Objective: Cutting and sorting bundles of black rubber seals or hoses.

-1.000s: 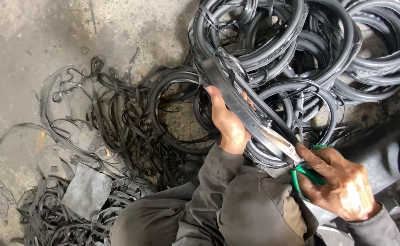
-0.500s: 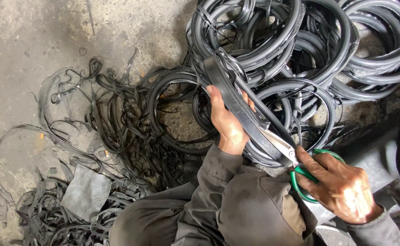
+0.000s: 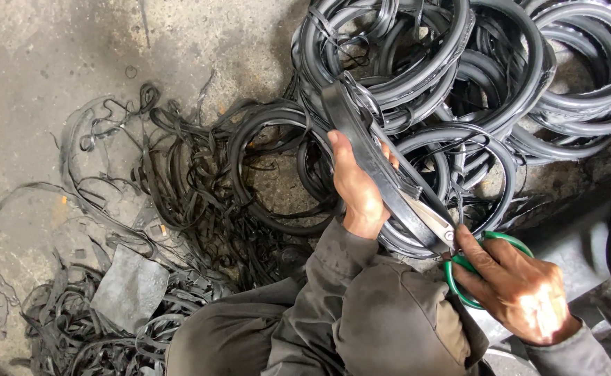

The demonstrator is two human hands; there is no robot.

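Head: left hand [image 3: 358,186] grips rubber strip [image 3: 368,154], right hand [image 3: 514,285] w/ scissors [image 3: 452,240].

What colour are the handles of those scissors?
Green, seen in the head view: the scissor handles loop around the right hand.

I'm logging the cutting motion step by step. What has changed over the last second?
Very little. The right hand has shifted slightly on the green-handled scissors, blades still along the black rubber strip. The left hand keeps holding that strip. The rubber rings and scraps lie unchanged.
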